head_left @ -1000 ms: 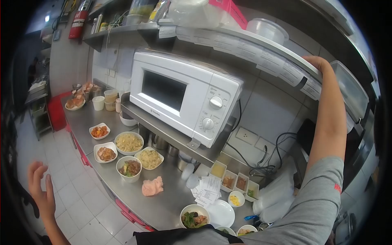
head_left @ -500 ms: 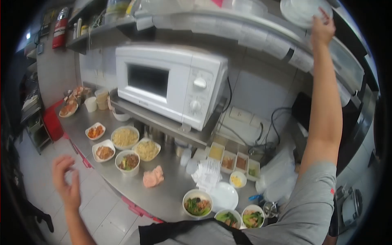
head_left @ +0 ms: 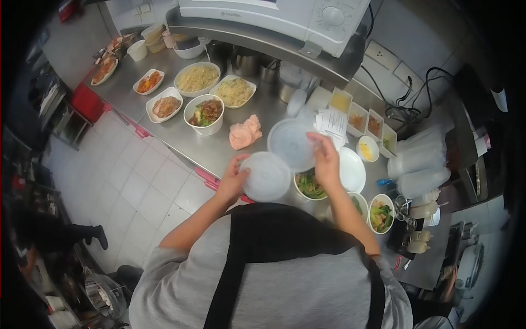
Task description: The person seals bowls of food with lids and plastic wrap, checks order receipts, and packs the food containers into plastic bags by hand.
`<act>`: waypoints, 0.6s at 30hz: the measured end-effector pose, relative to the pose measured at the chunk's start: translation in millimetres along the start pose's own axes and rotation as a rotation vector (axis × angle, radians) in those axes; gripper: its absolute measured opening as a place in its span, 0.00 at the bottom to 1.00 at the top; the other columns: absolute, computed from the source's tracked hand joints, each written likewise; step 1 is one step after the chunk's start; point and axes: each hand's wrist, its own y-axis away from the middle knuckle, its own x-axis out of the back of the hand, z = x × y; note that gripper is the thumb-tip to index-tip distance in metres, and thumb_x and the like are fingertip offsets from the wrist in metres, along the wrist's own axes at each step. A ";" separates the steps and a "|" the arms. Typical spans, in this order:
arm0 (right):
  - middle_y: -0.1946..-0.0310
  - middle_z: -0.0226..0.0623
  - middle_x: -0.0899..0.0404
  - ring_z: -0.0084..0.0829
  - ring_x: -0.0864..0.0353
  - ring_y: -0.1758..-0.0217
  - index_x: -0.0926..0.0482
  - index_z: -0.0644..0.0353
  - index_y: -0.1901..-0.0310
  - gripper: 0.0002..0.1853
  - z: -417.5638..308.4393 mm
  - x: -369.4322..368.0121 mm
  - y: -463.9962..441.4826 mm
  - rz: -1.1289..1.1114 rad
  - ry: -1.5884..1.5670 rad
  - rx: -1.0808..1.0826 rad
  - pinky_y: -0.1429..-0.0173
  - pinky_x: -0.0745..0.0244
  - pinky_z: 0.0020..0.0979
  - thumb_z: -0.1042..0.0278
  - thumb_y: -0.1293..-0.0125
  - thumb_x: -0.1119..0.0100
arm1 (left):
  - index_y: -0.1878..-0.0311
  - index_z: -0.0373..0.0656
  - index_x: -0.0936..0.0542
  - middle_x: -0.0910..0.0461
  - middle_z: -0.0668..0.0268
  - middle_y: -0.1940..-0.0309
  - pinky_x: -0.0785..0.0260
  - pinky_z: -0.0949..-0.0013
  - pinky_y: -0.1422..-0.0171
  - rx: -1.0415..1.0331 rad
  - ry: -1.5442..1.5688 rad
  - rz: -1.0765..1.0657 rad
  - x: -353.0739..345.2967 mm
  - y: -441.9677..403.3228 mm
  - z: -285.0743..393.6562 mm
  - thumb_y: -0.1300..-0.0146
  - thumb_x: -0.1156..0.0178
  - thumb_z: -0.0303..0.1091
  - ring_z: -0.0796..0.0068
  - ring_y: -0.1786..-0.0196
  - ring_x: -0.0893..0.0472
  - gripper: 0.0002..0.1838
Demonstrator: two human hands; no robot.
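My left hand [head_left: 233,178] pinches the rim of a round translucent plastic lid [head_left: 267,177]. A second lid [head_left: 290,143] of the same kind is gripped at its right edge by my right hand [head_left: 324,159]. The two lids are close together, in front of my chest and over the counter's front edge. Below the right lid, a bowl of green vegetables [head_left: 310,185] is partly hidden. More bowls with greens [head_left: 381,215] stand to the right, beside a white round plate [head_left: 352,170]. A crumpled pink cloth [head_left: 245,132] lies left of the lids.
On the steel counter [head_left: 170,129] are a paper bowl of meat and greens [head_left: 204,118], dishes of noodles [head_left: 198,78] and small side dishes [head_left: 149,81]. A microwave [head_left: 274,19] stands on a raised shelf. Topping tubs [head_left: 358,119], paper slips [head_left: 331,123] and plastic bags [head_left: 419,156] sit at right.
My right hand has come down from the overhead shelf with lids. My left hand, empty before, has moved right and now holds a lid. The view has tilted downward.
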 end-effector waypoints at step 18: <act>0.64 0.37 0.22 0.32 0.21 0.67 0.20 0.58 0.54 0.17 -81.0 -16.8 -4.1 0.029 0.396 0.231 0.61 0.26 0.28 0.74 0.48 0.33 | 0.40 0.38 0.29 0.26 0.67 0.47 0.31 0.77 0.49 -0.220 -0.329 -0.359 -58.1 -14.6 96.3 0.35 0.48 0.24 0.80 0.50 0.25 0.19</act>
